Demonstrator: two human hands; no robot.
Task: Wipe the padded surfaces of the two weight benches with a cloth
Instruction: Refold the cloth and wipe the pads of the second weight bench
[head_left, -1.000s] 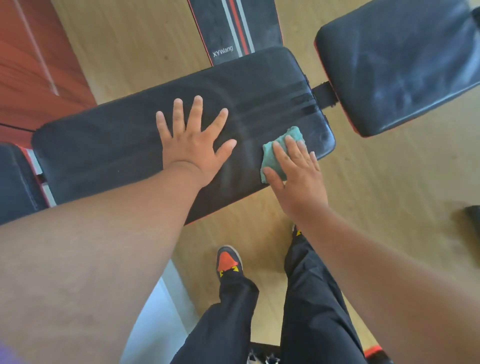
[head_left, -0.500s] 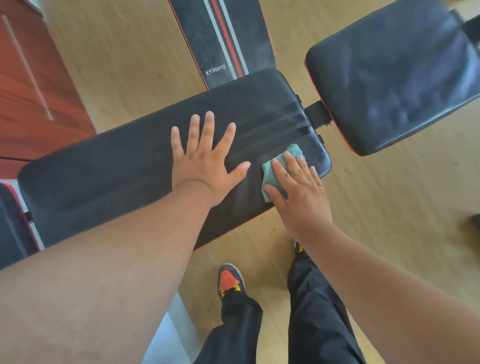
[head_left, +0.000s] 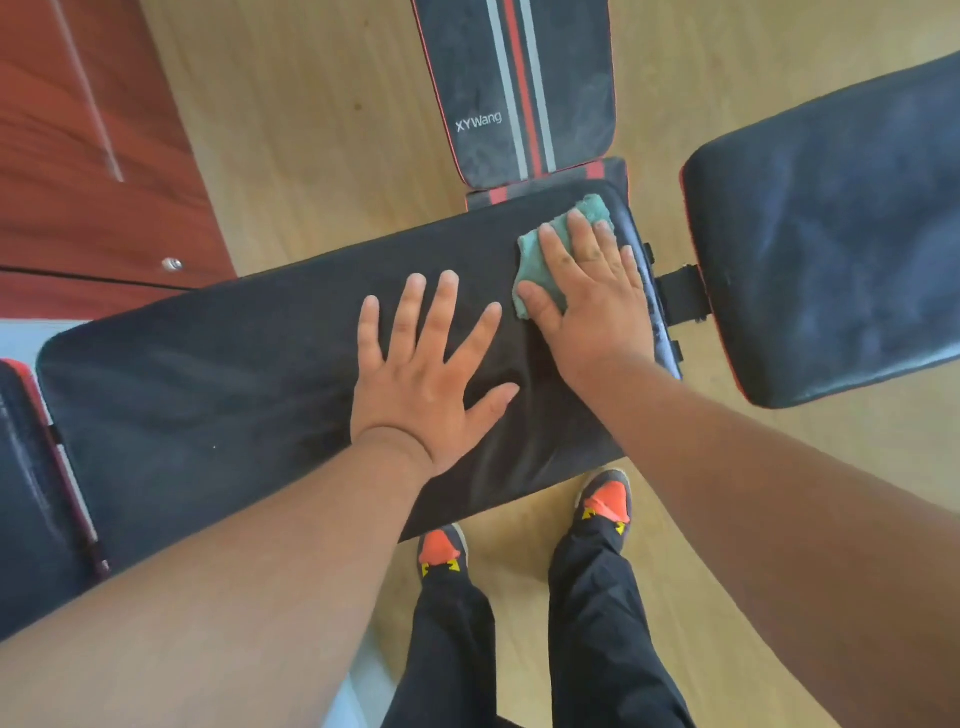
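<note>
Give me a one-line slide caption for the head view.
Right hand presses a green cloth on the long black bench pad while the left hand rests flat beside it.

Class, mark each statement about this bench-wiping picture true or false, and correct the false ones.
1. The right hand presses a green cloth on the long pad. True.
2. The left hand grips the cloth. False: it lies flat on the pad, fingers spread, apart from the cloth.
3. The cloth is near the pad's right end. True.
4. The striped pad reads "XYWang". True.
5. The person is barefoot. False: orange-toed shoes show.
</note>
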